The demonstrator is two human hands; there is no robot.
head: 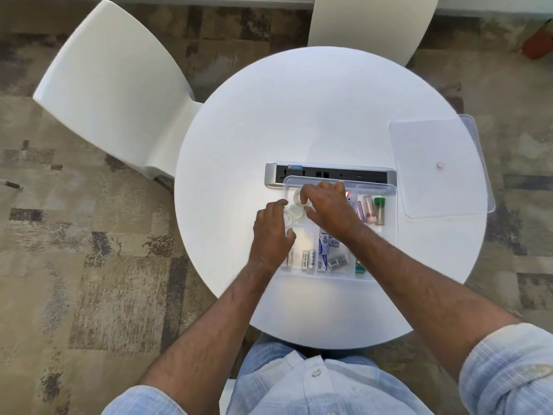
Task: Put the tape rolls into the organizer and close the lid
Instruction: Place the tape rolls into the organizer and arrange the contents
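A clear plastic organizer with several compartments sits on the round white table. Clear tape rolls lie in its far left compartment: one under the fingertips of my right hand, one between both hands, and one at the fingers of my left hand. Both hands rest over that compartment with curled fingers touching the rolls. The clear lid lies apart on the table's right edge, partly overhanging it.
A grey and black power strip lies just behind the organizer. The other compartments hold small boxes, tubes and capped containers. Two white chairs stand beyond the table on patterned carpet.
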